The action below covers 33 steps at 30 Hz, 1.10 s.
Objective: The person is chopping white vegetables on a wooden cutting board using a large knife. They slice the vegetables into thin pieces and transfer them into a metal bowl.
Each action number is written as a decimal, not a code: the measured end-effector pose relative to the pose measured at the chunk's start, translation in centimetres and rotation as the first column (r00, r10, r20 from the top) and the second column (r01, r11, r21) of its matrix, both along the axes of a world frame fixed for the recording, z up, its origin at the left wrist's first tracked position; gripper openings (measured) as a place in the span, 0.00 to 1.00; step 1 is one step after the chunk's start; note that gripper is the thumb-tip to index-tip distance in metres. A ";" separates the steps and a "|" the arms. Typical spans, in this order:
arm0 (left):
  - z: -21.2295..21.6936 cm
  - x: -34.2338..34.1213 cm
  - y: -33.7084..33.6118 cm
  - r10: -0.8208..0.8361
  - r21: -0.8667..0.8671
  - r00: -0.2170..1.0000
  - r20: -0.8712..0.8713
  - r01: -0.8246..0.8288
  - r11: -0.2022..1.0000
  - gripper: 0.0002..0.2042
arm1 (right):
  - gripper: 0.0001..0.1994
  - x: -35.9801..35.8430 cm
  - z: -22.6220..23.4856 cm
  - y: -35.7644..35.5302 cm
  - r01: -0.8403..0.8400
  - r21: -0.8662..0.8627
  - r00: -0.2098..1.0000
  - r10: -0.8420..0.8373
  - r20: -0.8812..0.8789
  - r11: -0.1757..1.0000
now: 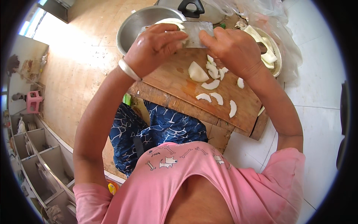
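My right hand (pixel 236 48) is closed round a cleaver, and its wide metal blade (pixel 199 33) lies across the rim of a steel bowl (pixel 128 28). Curled over the blade's far end is my left hand (pixel 154 43), its fingers bent round pale vegetable slices (pixel 169 23); a band circles that wrist. The fingertips are partly blurred. Below the hands, a thick white vegetable chunk (pixel 198 72) rests on a wooden cutting board (pixel 179 80). Several curved white slices (pixel 211 84) are scattered to its right and nearer to me.
To the right of my right hand stands a basket (pixel 278 61) with long pale vegetable pieces (pixel 263 44). Clear plastic bags (pixel 266 18) bunch behind it. A lid with a black handle (pixel 191 7) is behind the bowl. A pink stool (pixel 34 101) and a compartmented shelf (pixel 44 160) are at left.
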<state>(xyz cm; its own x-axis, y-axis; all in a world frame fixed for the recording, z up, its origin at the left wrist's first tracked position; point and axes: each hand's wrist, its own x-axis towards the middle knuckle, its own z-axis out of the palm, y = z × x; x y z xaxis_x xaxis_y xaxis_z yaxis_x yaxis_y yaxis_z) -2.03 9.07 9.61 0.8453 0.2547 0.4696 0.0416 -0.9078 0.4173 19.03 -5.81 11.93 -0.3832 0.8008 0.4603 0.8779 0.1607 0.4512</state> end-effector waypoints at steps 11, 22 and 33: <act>-6.8 1.0 11.2 0.395 0.087 0.914 -0.092 -0.388 0.918 0.13 | 0.09 0.4 -0.2 -4.1 0.078 -0.167 0.959 -0.120 -0.255 0.983; -9.9 -1.2 -5.5 0.162 0.018 0.986 0.035 -0.162 0.987 0.17 | 0.10 -1.7 -1.1 -18.4 -0.056 -0.811 0.054 -0.810 -0.584 0.582; -10.9 3.3 -5.4 -0.042 -0.265 0.960 -0.277 -0.035 0.964 0.22 | 0.11 1.2 -4.5 -21.1 0.028 -0.856 0.028 -0.856 -0.516 0.516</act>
<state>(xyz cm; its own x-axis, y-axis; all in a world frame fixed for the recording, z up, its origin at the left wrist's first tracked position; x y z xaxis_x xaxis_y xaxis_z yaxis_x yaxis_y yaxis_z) 1.22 3.66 -1.25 0.9333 0.3341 0.1316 0.1877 -0.7662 0.6146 20.27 -26.89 7.47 0.4712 0.7463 -0.4702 0.4803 -0.6642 -0.5729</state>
